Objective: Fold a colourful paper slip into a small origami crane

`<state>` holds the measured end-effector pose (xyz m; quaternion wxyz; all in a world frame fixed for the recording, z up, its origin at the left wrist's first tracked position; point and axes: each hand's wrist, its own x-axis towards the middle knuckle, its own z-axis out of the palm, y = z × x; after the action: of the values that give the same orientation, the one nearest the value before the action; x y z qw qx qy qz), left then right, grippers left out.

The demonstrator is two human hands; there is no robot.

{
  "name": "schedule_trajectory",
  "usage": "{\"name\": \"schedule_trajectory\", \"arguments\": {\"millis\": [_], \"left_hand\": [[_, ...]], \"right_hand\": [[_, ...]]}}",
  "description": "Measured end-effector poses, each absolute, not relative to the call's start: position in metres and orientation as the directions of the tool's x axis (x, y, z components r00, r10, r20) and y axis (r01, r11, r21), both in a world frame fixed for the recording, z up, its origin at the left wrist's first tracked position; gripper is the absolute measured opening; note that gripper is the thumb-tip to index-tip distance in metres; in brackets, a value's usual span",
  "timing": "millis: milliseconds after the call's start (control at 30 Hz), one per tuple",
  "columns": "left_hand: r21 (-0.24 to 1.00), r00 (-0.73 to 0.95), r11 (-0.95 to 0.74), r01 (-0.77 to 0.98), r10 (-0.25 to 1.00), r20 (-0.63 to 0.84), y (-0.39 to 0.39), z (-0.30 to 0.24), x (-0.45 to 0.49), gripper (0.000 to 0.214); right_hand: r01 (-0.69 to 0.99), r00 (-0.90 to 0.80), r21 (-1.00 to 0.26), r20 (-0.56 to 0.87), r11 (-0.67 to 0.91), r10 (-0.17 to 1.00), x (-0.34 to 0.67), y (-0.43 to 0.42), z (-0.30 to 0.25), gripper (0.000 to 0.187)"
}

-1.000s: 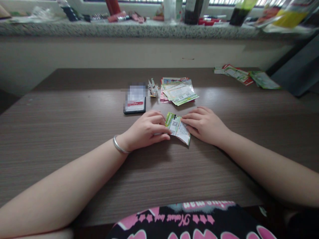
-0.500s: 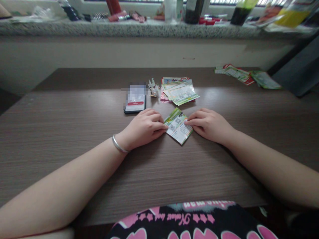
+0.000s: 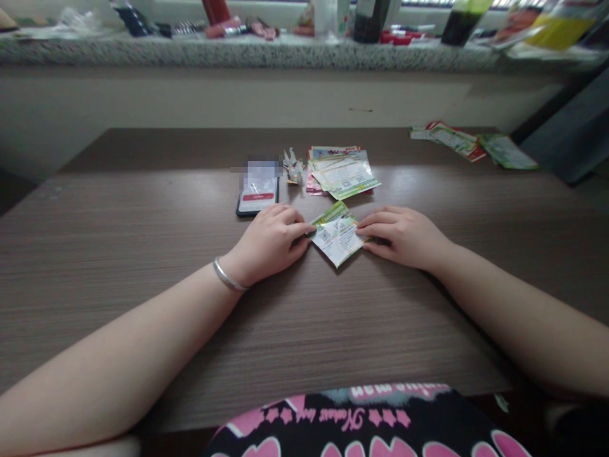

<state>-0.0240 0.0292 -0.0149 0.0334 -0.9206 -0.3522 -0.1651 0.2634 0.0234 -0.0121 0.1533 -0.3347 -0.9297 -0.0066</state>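
A small printed paper square (image 3: 337, 236), green and white with QR codes and fine text, lies turned cornerwise on the table between my hands. At its left corner, my left hand (image 3: 276, 238) has closed its thumb and fingers on the edge; a silver bangle circles that wrist. My right hand (image 3: 402, 236) grips the right corner, fingers on top and thumb low at the edge. The near corner of the paper points towards me. Whether the paper is folded or a flat packet I cannot tell.
Beyond my left hand lie a phone (image 3: 258, 188) and a crumpled paper piece (image 3: 294, 168). A stack of printed papers (image 3: 345, 174) sits behind the square. More printed papers (image 3: 459, 141) lie at the far right. Bottles and clutter line the stone sill (image 3: 285, 56).
The paper square has shifted slightly left and away from me, and its surface now catches more light. My left hand has moved a little left with it; the right fingers have changed their hold.
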Motion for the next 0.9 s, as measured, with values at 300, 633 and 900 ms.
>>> {"name": "schedule_trajectory", "arguments": {"millis": [300, 633, 900], "left_hand": [[0.069, 0.659, -0.704, 0.707, 0.691, 0.297, 0.0288, -0.0135, -0.0232, 0.028], [0.032, 0.673, -0.716, 0.697, 0.669, 0.314, 0.0284, -0.0118, -0.0237, 0.026], [0.011, 0.691, -0.735, 0.678, 0.642, 0.332, 0.0281, -0.0121, -0.0224, 0.026]], "right_hand": [[0.663, -0.692, -0.052, 0.337, 0.746, 0.638, 0.2628, 0.0247, -0.0161, 0.016], [0.66, -0.682, -0.071, 0.361, 0.748, 0.636, 0.2624, 0.0249, -0.0165, 0.014], [0.65, -0.733, 0.063, 0.316, 0.758, 0.602, 0.2592, 0.0197, -0.0118, 0.021]]}}
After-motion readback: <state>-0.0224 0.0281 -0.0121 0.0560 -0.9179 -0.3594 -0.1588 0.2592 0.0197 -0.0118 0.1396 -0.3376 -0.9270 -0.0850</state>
